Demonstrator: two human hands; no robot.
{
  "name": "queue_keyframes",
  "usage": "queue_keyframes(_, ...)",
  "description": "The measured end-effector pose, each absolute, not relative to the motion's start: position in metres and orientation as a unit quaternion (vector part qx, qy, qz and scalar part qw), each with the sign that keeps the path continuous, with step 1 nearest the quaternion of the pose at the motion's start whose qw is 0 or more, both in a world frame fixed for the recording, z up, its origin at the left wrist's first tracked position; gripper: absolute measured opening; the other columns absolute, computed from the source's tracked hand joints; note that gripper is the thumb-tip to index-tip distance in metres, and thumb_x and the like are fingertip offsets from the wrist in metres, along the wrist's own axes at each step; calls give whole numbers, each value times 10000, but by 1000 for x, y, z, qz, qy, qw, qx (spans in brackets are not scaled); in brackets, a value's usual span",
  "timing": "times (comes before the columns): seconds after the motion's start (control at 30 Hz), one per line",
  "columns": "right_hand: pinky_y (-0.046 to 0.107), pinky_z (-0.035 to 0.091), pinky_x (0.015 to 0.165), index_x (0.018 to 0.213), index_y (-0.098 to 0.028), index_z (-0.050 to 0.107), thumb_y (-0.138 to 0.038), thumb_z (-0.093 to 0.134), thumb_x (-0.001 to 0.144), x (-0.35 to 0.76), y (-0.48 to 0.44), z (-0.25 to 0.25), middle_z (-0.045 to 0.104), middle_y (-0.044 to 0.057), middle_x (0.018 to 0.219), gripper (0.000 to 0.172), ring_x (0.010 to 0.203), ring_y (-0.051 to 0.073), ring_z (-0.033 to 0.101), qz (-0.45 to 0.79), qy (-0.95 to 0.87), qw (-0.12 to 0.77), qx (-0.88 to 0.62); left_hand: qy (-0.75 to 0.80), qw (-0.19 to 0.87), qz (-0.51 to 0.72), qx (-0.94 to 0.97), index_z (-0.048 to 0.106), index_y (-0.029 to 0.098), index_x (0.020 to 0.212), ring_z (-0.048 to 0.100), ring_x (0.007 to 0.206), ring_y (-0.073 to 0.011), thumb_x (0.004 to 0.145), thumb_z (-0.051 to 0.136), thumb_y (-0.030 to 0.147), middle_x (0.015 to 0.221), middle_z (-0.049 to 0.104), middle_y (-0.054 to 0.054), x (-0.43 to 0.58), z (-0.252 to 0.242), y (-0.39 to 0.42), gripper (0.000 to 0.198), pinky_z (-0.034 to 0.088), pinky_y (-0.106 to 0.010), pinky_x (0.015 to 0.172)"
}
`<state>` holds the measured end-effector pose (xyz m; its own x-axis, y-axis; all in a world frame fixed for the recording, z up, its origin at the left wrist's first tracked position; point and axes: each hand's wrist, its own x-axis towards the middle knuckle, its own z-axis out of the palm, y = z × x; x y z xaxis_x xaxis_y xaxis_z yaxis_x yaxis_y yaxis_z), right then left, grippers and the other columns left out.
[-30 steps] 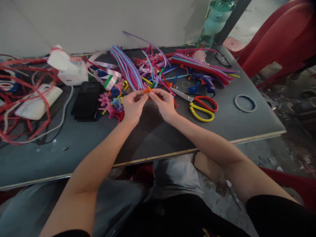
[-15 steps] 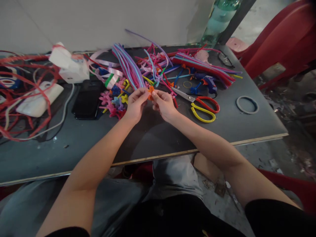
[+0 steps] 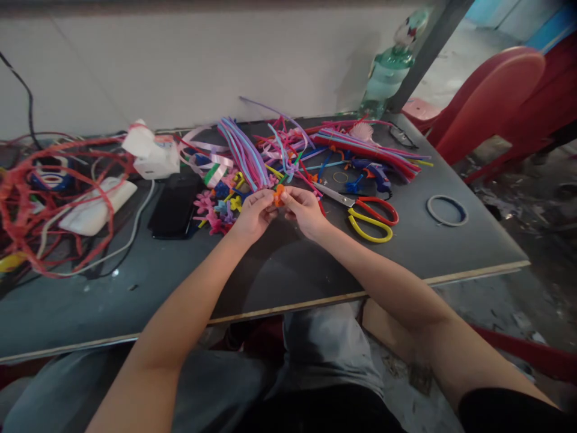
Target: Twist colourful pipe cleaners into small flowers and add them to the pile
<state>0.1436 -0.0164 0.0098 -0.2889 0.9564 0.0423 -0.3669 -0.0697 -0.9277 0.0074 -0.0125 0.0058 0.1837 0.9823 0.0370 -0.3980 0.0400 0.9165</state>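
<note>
Pinched between both my hands is a small orange pipe cleaner flower, its loops partly covered by fingertips. My left hand grips it from the left, fingers closed. From the other side my right hand holds it between thumb and forefinger. Just left of my hands lies a pile of finished pipe cleaner flowers in pink, blue and yellow. Behind them is a bundle of purple and blue pipe cleaners. Scissors with one red and one yellow handle rest beside my right hand.
A second pipe cleaner bundle, a blue glue gun and a tape roll are on the right. A black phone, a white power bank and tangled red ribbon lie left. A green bottle stands behind.
The camera view has tilted up, so the table and everything on it sit lower in the picture. Both hands keep their grip on the orange flower, with the fingers shifted slightly.
</note>
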Motion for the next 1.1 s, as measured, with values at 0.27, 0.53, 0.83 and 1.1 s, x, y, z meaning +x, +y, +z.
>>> queue_keyframes(0.27, 187, 278, 439, 750, -194, 555, -684, 853, 604, 141, -21, 13, 408, -96, 581, 592, 494, 31, 291, 664, -464, 509, -290, 330, 655, 532, 423, 520, 225, 611, 291, 470, -72, 599, 855, 553, 539, 317, 67, 5, 5, -15, 470, 268, -243, 414)
queue_keyframes(0.53, 155, 243, 404, 749, -161, 600, -643, 878, 583, 158, -5, 9, 449, -89, 574, 581, 482, 17, 313, 667, -473, 451, -358, 386, 501, 612, 475, 768, 235, 833, 526, 587, -101, 678, 829, 481, 662, 634, 16, -10, 3, 0, 297, 363, -228, 512)
queue_keyframes(0.83, 135, 173, 377, 739, -129, 608, -350, 862, 771, 176, -1, 20, 414, -96, 539, 339, 460, 14, 279, 745, -472, 298, -364, 332, 305, 485, 749, 825, 258, 938, 714, 915, -190, 902, 689, 541, 991, 795, -81, -17, 10, -5, 316, 534, -308, 819)
queue_keyframes(1.1, 143, 159, 399, 713, -140, 565, -399, 796, 859, 181, 2, 24, 302, -121, 512, 376, 469, 22, 195, 750, -504, 227, -364, 269, 102, 490, 823, 795, 252, 958, 713, 830, -164, 974, 649, 377, 862, 802, -26, -25, 2, 5, 193, 543, -310, 798)
